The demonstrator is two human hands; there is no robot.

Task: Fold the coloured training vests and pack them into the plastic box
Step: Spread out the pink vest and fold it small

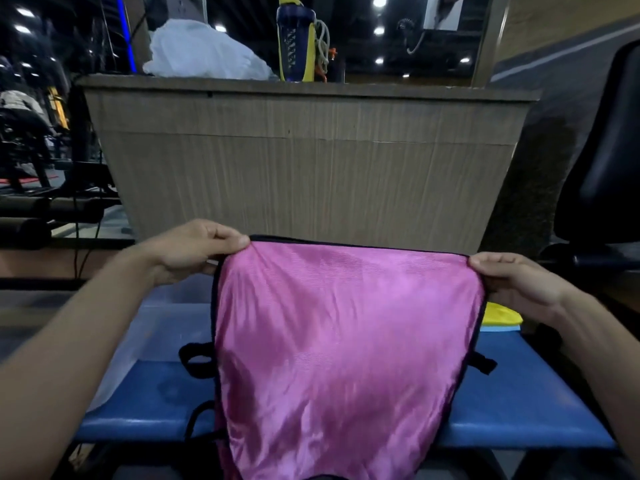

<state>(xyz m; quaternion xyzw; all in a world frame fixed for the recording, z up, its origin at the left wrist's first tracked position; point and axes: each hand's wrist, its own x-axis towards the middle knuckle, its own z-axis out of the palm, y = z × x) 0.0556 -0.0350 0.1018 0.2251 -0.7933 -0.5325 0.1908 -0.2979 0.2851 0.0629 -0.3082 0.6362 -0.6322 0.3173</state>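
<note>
1. Head view: pink vest (343,348) with black trim held up in the air over a blue bench (512,403), spread flat toward the camera, top edge running left-right, long axis hanging down past the bench's near edge.
2. Left hand (194,251) pinches the top left corner, thumb on the fabric, fingers curled behind; forearm stretched forward.
3. Right hand (512,282) pinches the top right corner the same way, arm extended.
4. Black straps (197,358) dangle off both sides of the vest.
5. Clear plastic box (152,327) sits on the bench at left, partly hidden behind the vest.
6. Yellow vest (502,315) on a light blue piece lies on the bench at right, below the right hand.
7. Behind: wooden counter (311,161) carrying a blue-yellow bottle (296,43) and a white bag (204,53); black chair (606,161) at right.
</note>
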